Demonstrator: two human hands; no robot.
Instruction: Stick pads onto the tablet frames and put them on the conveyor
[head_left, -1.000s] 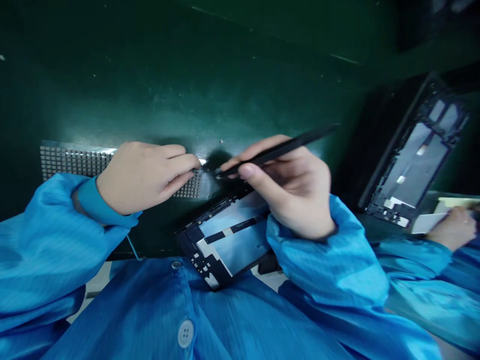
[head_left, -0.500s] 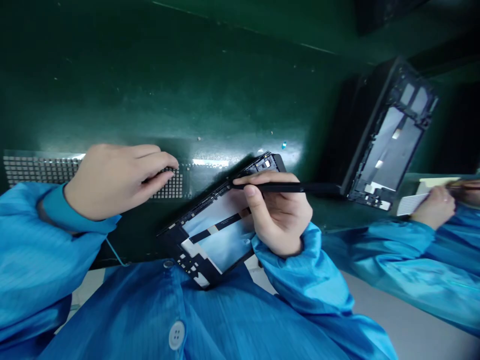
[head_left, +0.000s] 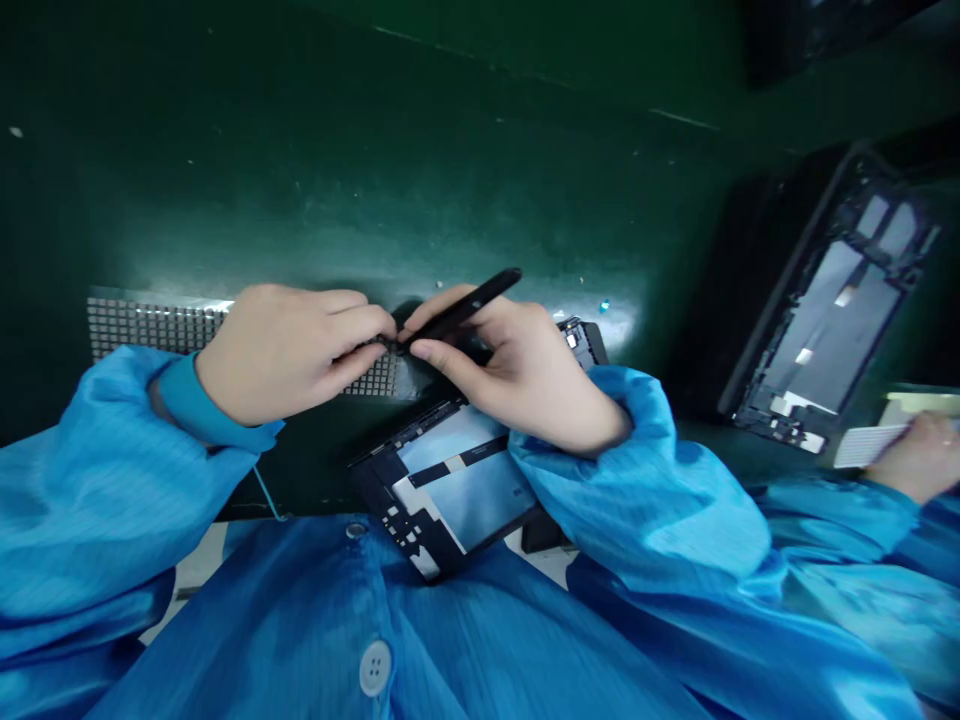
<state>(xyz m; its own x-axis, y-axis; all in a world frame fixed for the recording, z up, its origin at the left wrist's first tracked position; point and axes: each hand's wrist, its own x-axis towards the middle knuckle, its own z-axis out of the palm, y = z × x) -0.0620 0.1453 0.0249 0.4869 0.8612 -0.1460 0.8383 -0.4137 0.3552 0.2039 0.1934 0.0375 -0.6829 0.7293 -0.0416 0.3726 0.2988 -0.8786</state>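
My right hand (head_left: pixel 502 350) is closed around slim black tweezers (head_left: pixel 472 305), whose tip points down and left at the end of a sheet of small square pads (head_left: pixel 157 325). Over that sheet, my left hand (head_left: pixel 300 350) has thumb and forefinger pinched beside the tweezer tip; whatever lies between them is too small and hidden to name. Below both hands, an opened tablet-like device frame (head_left: pixel 480 500) lies tilted at the table's near edge, its inner side up. It shows a pale panel, a dark strip and small parts. My right wrist and sleeve cover part of it.
To the right, a tall stack of similar device frames (head_left: pixel 847 310) stands on the green table (head_left: pixel 420 200). Past it, a co-worker's hand (head_left: pixel 915 460) touches a pale striped sheet (head_left: pixel 866 446). A tiny blue bit (head_left: pixel 604 305) lies beyond the device.
My right hand has moved left with the tweezers, off the device frame to my left fingertips. The tweezers now slant upward. The whole view has shifted slightly.
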